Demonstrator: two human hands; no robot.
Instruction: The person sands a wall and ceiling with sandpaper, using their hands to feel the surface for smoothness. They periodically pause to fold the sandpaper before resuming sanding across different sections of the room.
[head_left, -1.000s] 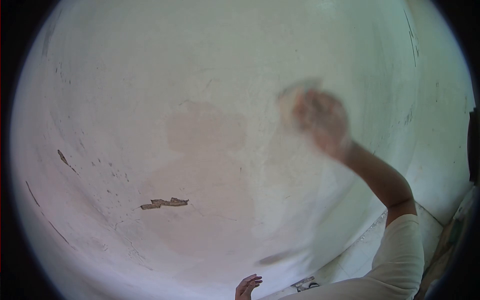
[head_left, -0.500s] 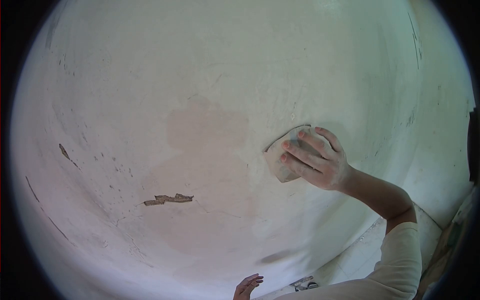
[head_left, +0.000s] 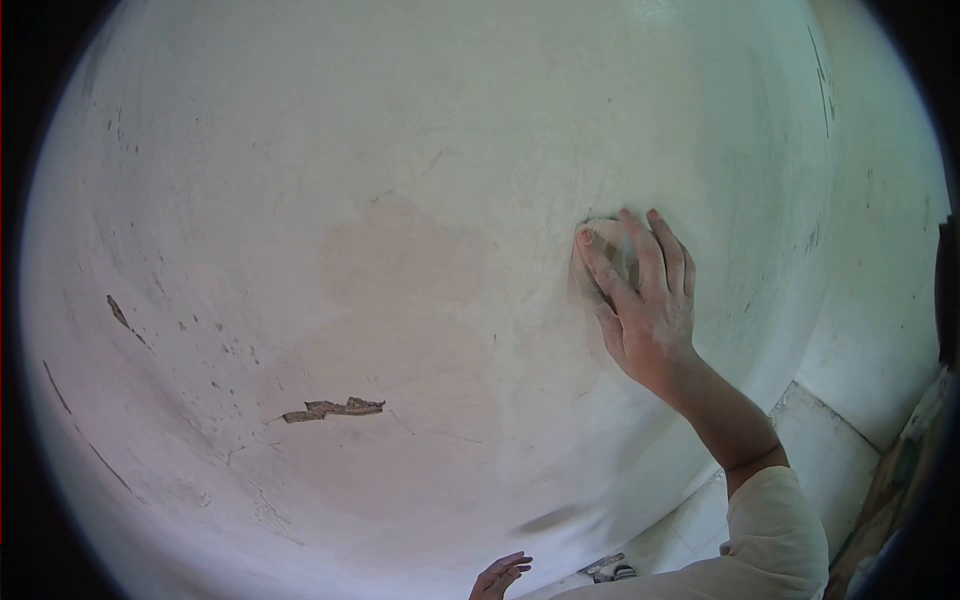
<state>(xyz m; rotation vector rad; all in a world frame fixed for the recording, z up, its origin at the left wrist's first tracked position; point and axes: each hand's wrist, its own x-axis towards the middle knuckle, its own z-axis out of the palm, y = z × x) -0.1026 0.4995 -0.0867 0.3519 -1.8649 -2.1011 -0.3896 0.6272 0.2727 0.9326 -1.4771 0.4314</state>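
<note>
My right hand (head_left: 650, 310), dusted with pale powder, presses a sheet of pale paper (head_left: 610, 236) flat against the whitish wall (head_left: 450, 150). Its fingers are spread over the sheet and point upward, covering most of it. At the bottom edge, my left hand (head_left: 500, 577) is partly in view, fingers apart, holding nothing visible. Left of centre, a ragged brown chip (head_left: 333, 409) breaks the wall surface, below a pinkish patch (head_left: 400, 262).
A smaller chip (head_left: 118, 311) and dark cracks mark the wall's left side. Pale floor tiles (head_left: 820, 450) lie at the lower right, beside stacked, unclear items (head_left: 905, 470) at the edge. A small dark object (head_left: 612, 570) is on the floor.
My right hand and the sheet have moved up and slightly right along the wall, and the hand has turned so its fingers point more upward. My left hand has barely moved.
</note>
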